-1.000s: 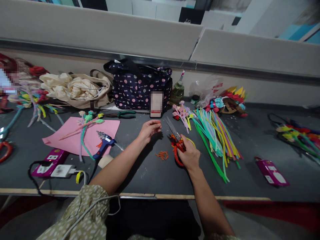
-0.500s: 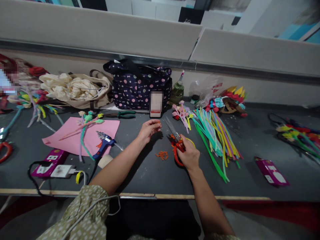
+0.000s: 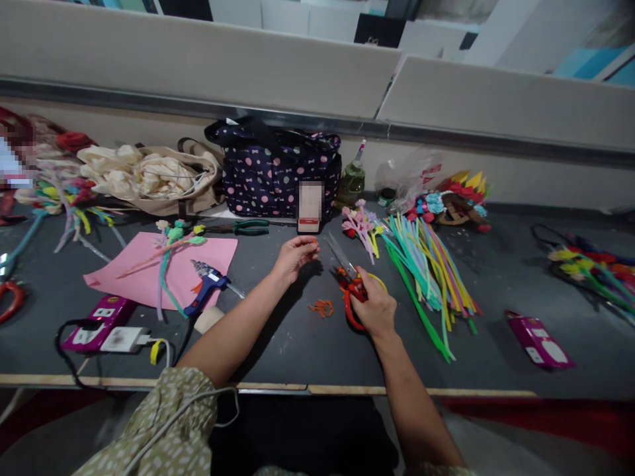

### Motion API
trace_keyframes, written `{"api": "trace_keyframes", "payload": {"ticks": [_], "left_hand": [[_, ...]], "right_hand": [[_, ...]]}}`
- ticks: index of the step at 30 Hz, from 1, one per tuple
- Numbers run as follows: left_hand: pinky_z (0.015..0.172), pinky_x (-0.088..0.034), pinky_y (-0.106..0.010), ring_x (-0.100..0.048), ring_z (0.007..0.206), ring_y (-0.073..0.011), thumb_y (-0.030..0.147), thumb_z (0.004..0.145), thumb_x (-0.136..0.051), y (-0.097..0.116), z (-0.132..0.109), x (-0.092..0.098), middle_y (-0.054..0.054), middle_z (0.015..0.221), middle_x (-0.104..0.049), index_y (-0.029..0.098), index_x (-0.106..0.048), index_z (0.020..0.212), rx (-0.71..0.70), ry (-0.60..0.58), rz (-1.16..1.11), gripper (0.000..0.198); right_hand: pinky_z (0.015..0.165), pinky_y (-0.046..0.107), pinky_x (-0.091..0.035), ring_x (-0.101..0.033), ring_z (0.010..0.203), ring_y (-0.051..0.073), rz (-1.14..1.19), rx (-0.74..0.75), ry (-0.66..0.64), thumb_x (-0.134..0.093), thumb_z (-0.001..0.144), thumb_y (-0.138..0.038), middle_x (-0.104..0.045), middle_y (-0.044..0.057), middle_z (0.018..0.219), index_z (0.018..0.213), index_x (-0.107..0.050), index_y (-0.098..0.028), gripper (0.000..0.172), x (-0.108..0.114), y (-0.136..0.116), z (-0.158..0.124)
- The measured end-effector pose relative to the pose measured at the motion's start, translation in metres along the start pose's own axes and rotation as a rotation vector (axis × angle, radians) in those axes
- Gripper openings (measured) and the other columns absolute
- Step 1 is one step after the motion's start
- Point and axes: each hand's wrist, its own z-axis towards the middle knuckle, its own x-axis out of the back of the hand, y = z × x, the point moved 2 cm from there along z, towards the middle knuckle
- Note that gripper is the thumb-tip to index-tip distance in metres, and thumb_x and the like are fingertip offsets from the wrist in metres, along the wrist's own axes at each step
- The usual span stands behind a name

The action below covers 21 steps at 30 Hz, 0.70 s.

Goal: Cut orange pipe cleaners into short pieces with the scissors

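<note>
Two hands sit close together near the middle of the table (image 3: 297,344). The left hand (image 3: 294,258) is raised a little off the surface, its thumb and fingertips closed in a pinch on a small orange piece (image 3: 314,243), which seems held up so that it stays clear of the table and within reach of the blades. The right hand (image 3: 376,307) is wrapped around the red handles of the scissors (image 3: 342,259). Its fingers are closed through the loops and its heel is low over the table, likely for steadiness. The blades point up and left toward the pinched piece, just short of it; whether they stand apart I cannot tell.

Between the two forearms lies a little heap of orange scraps (image 3: 322,307), directly below the gap between the hands. Just right of the scissors a fan of coloured pipe cleaners (image 3: 426,271) spreads out within easy reach. A cluster of small flowers (image 3: 362,228) lies beyond the blades. To the left, a glue gun (image 3: 208,285) rests on the edge of a pink sheet (image 3: 143,271), and a spotted bag (image 3: 280,175) stands against the back wall.

Against the earlier frames almost nothing differs: both hands, the scissors and the scraps keep the same places and the same grips.
</note>
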Motion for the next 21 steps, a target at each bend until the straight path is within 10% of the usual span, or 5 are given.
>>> {"api": "trace_keyframes", "payload": {"ticks": [21], "left_hand": [[0.063,-0.049,-0.025,-0.062,0.064,-0.0122,0.012,0.057,-0.078,0.0059,-0.0038,-0.0027,-0.003,0.069,-0.063,0.011,-0.063,0.081,0.009,0.019,-0.030,0.029]], "right_hand": [[0.073,0.024,-0.046,-0.061,0.081,0.015,0.005,0.015,-0.055,-0.054,0.082,-0.031,-0.066,0.004,0.092,0.132,-0.047,-0.021,0.051,0.0008,-0.0018,-0.0006]]}}
